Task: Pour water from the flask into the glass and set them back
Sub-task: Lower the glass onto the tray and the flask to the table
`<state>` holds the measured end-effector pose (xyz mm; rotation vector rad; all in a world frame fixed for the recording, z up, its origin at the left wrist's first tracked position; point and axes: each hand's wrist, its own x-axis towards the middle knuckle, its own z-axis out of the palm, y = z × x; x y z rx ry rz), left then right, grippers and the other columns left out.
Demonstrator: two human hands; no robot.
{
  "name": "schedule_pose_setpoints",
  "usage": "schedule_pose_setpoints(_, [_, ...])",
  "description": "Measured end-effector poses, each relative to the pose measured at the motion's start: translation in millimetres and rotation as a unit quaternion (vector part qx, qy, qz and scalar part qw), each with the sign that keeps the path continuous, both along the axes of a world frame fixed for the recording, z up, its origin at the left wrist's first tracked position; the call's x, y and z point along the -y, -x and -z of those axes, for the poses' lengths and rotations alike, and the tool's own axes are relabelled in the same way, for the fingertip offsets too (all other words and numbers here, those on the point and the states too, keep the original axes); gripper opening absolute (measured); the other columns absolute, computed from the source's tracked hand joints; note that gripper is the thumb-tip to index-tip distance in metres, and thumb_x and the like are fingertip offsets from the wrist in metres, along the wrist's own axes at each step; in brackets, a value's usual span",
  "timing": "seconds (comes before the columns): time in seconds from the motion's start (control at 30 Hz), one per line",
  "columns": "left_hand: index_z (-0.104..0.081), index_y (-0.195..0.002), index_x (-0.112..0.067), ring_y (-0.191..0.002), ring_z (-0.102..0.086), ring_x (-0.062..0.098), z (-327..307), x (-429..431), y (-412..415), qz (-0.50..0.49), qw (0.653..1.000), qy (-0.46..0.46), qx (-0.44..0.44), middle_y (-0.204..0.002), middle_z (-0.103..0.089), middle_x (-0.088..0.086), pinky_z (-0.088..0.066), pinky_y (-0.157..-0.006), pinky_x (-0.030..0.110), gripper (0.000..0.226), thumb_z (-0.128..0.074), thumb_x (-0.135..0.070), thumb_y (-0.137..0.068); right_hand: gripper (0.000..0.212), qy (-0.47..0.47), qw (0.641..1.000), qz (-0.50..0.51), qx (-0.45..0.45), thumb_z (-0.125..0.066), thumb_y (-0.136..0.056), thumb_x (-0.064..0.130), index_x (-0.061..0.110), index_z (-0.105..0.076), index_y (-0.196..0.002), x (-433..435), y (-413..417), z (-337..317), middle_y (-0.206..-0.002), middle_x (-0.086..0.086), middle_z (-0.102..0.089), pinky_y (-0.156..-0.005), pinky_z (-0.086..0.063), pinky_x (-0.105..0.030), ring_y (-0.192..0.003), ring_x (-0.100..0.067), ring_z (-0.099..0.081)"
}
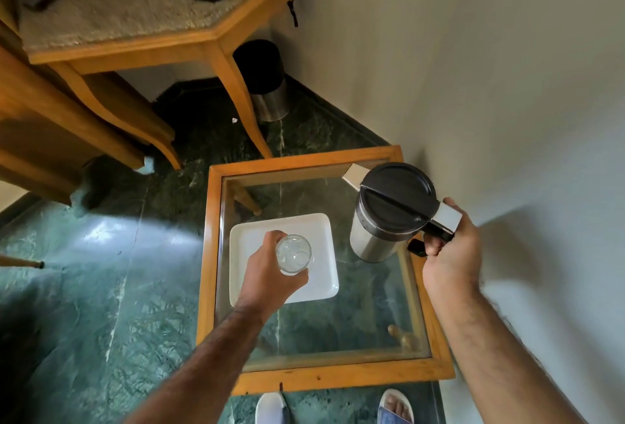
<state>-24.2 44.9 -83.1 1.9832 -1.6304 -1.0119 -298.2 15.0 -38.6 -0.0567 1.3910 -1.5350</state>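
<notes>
Nearest me, my left hand (270, 271) has its fingers wrapped round the glass (293, 253), holding it above the white tray (321, 230) on the glass-topped table (209, 254). I judge the glass thin, light and breakable, slick if wet, so a side grip suits it. Further out, my right hand (449, 247) is clenched on the black handle of the steel flask (382, 220), upright, lid shut, spout toward the far corner. It looks rigid and probably heavy if full; the handle is the place to carry it.
</notes>
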Motion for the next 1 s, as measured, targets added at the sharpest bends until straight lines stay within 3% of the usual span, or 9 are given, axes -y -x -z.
schedule_pose_setpoints(0.17, [-0.049, -0.128, -0.025, -0.102, -0.060, 0.017, 32.1, 7.4, 4.2, -0.004, 1.000, -0.016, 0.009, -0.121, -0.062, -0.007, -0.053, -0.083, 0.023, 0.076, -0.095, -0.026, -0.066, 0.020, -0.006, 1.000, 0.021, 0.016, -0.063, -0.080, 0.029, 0.025, -0.078, -0.068, 2.1, -0.7, 24.2, -0.045, 0.008, -0.049, -0.048, -0.034, -0.020, -0.037, -0.007, -0.042])
schedule_pose_setpoints(0.3, [-0.049, -0.128, -0.022, -0.104, -0.059, 0.018, 45.2, 14.7, 8.1, -0.009, 1.000, -0.027, 0.011, -0.122, -0.063, -0.002, -0.057, -0.090, 0.036, 0.075, -0.094, -0.022, -0.068, 0.035, 0.014, 0.999, 0.036, 0.019, -0.058, -0.087, 0.018, 0.029, -0.084, -0.066, 6.6, -5.9, 33.9, -0.048, 0.011, -0.060, -0.044, -0.044, -0.013, -0.041, -0.001, -0.056])
schedule_pose_setpoints(0.47, [-0.048, -0.128, -0.020, -0.103, -0.057, 0.017, 59.0, 17.5, 10.1, -0.009, 0.999, -0.041, 0.010, -0.120, -0.061, -0.003, -0.053, -0.084, 0.027, 0.074, -0.093, -0.020, -0.069, 0.049, 0.001, 0.999, 0.040, 0.033, -0.052, -0.100, 0.011, 0.026, -0.083, -0.065, 9.1, -8.3, 46.9, -0.052, 0.010, -0.065, -0.045, -0.046, -0.013, -0.042, -0.001, -0.057])
schedule_pose_setpoints(0.53, [-0.048, -0.127, -0.021, -0.102, -0.057, 0.017, 63.6, 16.8, 9.7, -0.009, 0.999, -0.044, 0.011, -0.118, -0.060, -0.006, -0.050, -0.082, 0.024, 0.074, -0.093, -0.020, -0.068, 0.040, -0.002, 0.999, 0.031, 0.034, -0.053, -0.099, 0.012, 0.022, -0.079, -0.070, 9.0, -8.7, 50.7, -0.052, 0.010, -0.063, -0.046, -0.044, -0.014, -0.042, -0.002, -0.056])
schedule_pose_setpoints(0.63, [-0.048, -0.128, -0.022, -0.102, -0.058, 0.017, 70.6, 16.3, 8.7, -0.006, 0.999, -0.052, 0.012, -0.118, -0.059, -0.007, -0.052, -0.084, 0.027, 0.075, -0.093, -0.021, -0.068, 0.021, 0.004, 1.000, 0.008, 0.017, -0.055, -0.093, 0.013, 0.020, -0.065, -0.076, 10.3, -9.0, 55.1, -0.048, 0.010, -0.056, -0.045, -0.038, -0.018, -0.040, -0.003, -0.050])
schedule_pose_setpoints(0.77, [-0.047, -0.130, -0.022, -0.102, -0.057, 0.016, 78.8, 17.4, 6.4, -0.003, 0.998, -0.059, 0.014, -0.117, -0.057, -0.008, -0.050, -0.083, 0.024, 0.077, -0.093, -0.020, -0.068, 0.030, 0.009, 1.000, -0.001, 0.000, -0.053, -0.100, 0.005, 0.014, -0.062, -0.072, 7.4, -10.6, 61.6, -0.046, 0.010, -0.054, -0.038, -0.034, -0.016, -0.039, -0.003, -0.050])
schedule_pose_setpoints(0.9, [-0.047, -0.130, -0.023, -0.104, -0.056, 0.015, 86.7, 16.5, 7.4, -0.002, 0.998, -0.060, 0.016, -0.124, -0.060, -0.005, -0.053, -0.091, 0.031, 0.076, -0.093, -0.020, -0.070, 0.029, 0.026, 0.999, -0.020, -0.010, -0.058, -0.088, 0.013, 0.019, -0.066, -0.061, 4.2, -11.3, 65.0, -0.044, 0.010, -0.050, -0.036, -0.027, -0.018, -0.035, -0.004, -0.043])
schedule_pose_setpoints(1.0, [-0.048, -0.130, -0.021, -0.104, -0.057, 0.016, 89.9, 17.0, 8.2, -0.003, 0.998, -0.060, 0.014, -0.126, -0.062, -0.001, -0.053, -0.090, 0.030, 0.075, -0.092, -0.018, -0.070, 0.033, 0.028, 0.999, -0.026, -0.013, -0.053, -0.099, 0.005, 0.014, -0.061, -0.068, 3.3, -9.8, 69.0, -0.044, 0.010, -0.051, -0.035, -0.030, -0.017, -0.035, -0.003, -0.045])
